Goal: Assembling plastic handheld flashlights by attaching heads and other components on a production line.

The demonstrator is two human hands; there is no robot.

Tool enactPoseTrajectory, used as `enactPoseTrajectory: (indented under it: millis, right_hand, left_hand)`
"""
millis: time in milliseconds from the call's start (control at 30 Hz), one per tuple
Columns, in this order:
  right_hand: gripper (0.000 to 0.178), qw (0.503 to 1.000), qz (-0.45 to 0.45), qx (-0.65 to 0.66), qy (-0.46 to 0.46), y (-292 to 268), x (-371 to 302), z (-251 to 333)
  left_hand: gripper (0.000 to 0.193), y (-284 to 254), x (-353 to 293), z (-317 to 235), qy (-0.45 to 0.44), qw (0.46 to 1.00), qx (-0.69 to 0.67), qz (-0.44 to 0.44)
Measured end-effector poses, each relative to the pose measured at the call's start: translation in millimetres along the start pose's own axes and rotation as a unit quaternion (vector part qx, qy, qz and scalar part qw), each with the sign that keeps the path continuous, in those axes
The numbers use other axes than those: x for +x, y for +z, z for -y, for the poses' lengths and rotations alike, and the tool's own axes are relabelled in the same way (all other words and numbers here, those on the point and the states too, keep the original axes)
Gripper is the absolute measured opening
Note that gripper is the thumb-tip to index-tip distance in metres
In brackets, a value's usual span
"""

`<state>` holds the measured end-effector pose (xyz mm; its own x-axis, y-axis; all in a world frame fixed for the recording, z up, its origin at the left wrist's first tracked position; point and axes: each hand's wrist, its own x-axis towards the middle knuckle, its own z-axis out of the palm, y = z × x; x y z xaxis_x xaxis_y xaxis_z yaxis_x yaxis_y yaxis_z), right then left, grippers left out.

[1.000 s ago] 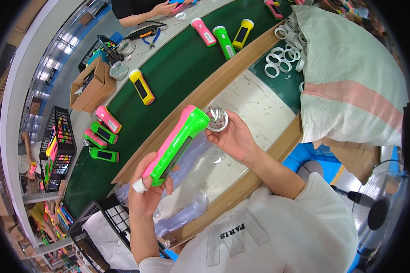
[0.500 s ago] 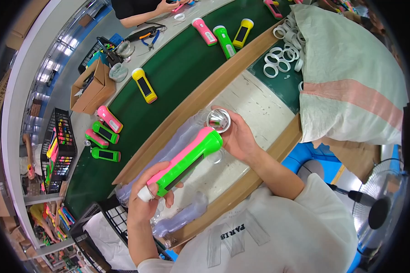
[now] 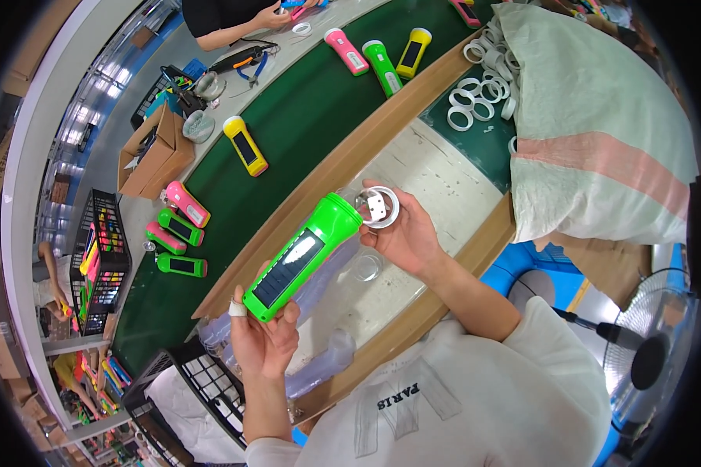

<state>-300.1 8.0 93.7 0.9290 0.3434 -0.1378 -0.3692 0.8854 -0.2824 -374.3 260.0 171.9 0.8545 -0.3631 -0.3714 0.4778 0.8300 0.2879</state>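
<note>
My left hand (image 3: 263,338) is closed round the lower end of a green flashlight (image 3: 308,253), a white wrap on one of its fingers. The flashlight slants up to the right, its dark panel facing up and its wide head toward my right hand (image 3: 406,237). Right at that head, my right fingers grip a white ring (image 3: 396,208) with a clear part in it. A small white piece with dark dots shows inside the ring. I cannot tell whether ring and flashlight touch. Below them, a clear round lens (image 3: 367,267) is near the clear plastic film.
Flashlights, including a yellow one (image 3: 245,145), lie on the green belt (image 3: 288,117) beyond a cardboard edge strip (image 3: 335,175). White rings (image 3: 475,101) are heaped beside a big woven sack (image 3: 600,124). A black crate (image 3: 187,389) stands lower left, a fan (image 3: 646,350) right. Another person's arm (image 3: 234,33) is at the top.
The flashlight has been rolled so its dark panel faces up and the pink side is mostly hidden. My right hand has turned the ring, and the silvery reflector inside no longer shows.
</note>
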Motion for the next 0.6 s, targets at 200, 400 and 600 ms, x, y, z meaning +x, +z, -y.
enactPoseTrajectory:
  millis: [200,400,600]
  right_hand:
    - [0.042,1.000,-0.004,0.005,0.016,2.7,-1.0,-0.4]
    - [0.040,0.977,-0.042,-0.208,-0.018,4.4,-4.6,-7.8]
    - [0.052,0.944,-0.042,-0.328,0.012,11.9,-11.2,-6.1]
  left_hand:
    - [0.054,-2.8,1.9,24.9,0.096,0.988,0.057,-0.107]
    - [0.051,3.0,-15.0,23.3,0.183,0.851,0.491,-0.039]
    - [0.045,35.8,-19.5,12.5,0.227,0.522,0.813,0.121]
